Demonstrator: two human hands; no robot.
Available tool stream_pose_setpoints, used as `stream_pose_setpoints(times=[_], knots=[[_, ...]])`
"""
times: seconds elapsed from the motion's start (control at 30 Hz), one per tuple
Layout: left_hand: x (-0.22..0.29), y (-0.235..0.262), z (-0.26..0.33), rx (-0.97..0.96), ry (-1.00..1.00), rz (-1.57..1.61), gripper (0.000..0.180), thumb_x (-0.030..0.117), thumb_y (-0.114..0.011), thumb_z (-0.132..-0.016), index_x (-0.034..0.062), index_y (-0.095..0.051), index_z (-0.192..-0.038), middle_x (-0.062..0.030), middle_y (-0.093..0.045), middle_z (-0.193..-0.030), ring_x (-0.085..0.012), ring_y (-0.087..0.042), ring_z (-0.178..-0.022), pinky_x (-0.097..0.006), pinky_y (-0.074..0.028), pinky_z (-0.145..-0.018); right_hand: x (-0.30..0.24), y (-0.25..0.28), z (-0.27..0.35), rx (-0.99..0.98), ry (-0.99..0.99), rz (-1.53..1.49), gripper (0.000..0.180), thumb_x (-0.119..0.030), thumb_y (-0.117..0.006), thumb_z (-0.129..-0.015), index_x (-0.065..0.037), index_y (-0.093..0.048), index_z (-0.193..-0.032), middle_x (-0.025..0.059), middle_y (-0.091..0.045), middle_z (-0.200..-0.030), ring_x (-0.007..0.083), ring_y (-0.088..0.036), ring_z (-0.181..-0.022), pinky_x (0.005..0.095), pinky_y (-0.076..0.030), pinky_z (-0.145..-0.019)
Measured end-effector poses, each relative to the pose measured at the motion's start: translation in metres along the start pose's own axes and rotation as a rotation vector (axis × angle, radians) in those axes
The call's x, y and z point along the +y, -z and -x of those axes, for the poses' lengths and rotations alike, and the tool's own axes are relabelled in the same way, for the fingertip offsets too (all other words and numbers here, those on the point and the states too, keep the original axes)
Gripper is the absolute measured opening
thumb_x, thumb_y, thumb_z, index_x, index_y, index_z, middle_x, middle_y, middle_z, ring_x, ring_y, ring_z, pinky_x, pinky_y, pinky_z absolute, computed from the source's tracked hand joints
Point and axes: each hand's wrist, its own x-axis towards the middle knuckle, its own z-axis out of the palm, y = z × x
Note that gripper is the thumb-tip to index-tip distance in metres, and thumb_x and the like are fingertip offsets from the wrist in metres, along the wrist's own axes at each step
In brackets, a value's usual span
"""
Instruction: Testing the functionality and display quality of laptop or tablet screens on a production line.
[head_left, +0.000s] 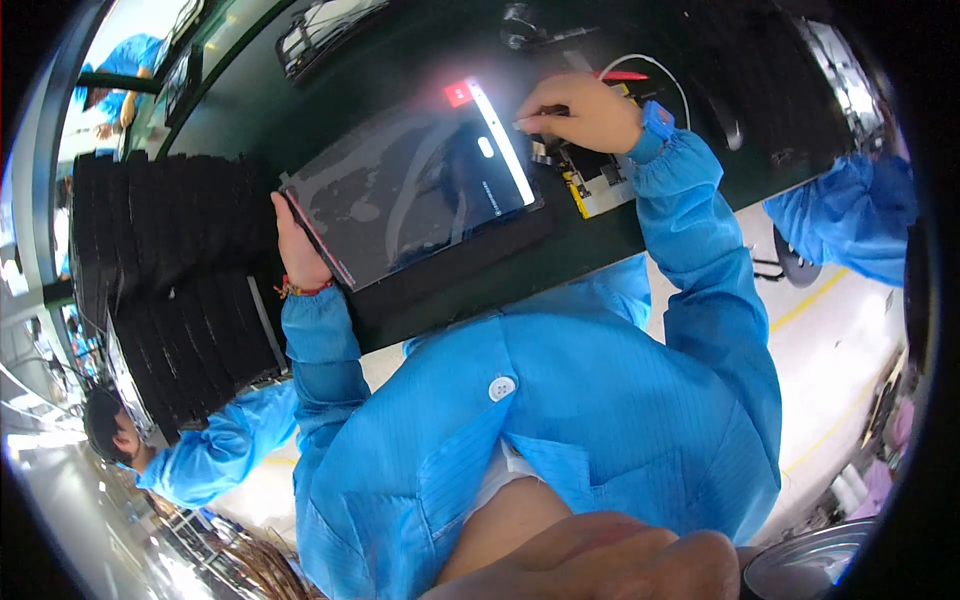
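The flat dark rectangular panel under a glossy clear film (410, 190) lies on the dark green workbench (700, 90), tilted, its lower-left corner raised off a black mat. Far left, stacks of black trays (170, 280) stand just beside it, and a co-worker in a blue smock (200, 455) sits beyond them. The left hand (298, 250) grips the panel's lower-left edge, fingers curled under and closed on it, thumb along the side, wrist bent back from a blue sleeve with a red band at the cuff. Along the panel's far edge runs a bright white strip with a red tab (458, 94). The right hand (580, 112) sits at that upper-right corner, fingers pinched together on what looks like the film's edge or a small tool; I cannot tell which. A yellow-edged circuit board (600, 180) lies just beneath that wrist, and a white cable (660, 75) loops behind it.

As I judge it, the panel rests on one gripped corner, so a slack left grip could let it slide onto the board; a sharp tug at the pinched corner could crease the film or skew the panel
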Motion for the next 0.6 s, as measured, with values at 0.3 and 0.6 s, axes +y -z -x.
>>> stream_pose_setpoints(times=[0.3, 0.6], knots=[[-0.001, -0.001, 0.002, -0.033, -0.059, -0.045, 0.053, 0.045, -0.032, -0.092, 0.0050, -0.043, -0.124, -0.0084, -0.048, -0.124, -0.0266, -0.046, -0.109, -0.037, -0.034, -0.094, 0.001, -0.003, 0.001, 0.032, 0.058, -0.066, 0.019, -0.017, -0.061, -0.080, -0.001, -0.063, -0.089, 0.0118, -0.062, -0.082, 0.0216, -0.060, -0.074, 0.0314, -0.047, -0.066], [-0.002, 0.016, -0.003, -0.187, -0.040, 0.003, 0.052, 0.045, -0.032, -0.092, 0.0049, -0.047, -0.121, -0.0086, -0.051, -0.120, -0.0266, -0.049, -0.105, -0.036, -0.036, -0.091, -0.009, 0.003, 0.001, -0.083, -0.028, -0.123, 0.020, -0.019, -0.061, -0.080, -0.001, -0.063, -0.089, 0.0121, -0.062, -0.082, 0.0217, -0.059, -0.076, 0.0320, -0.047, -0.068]])
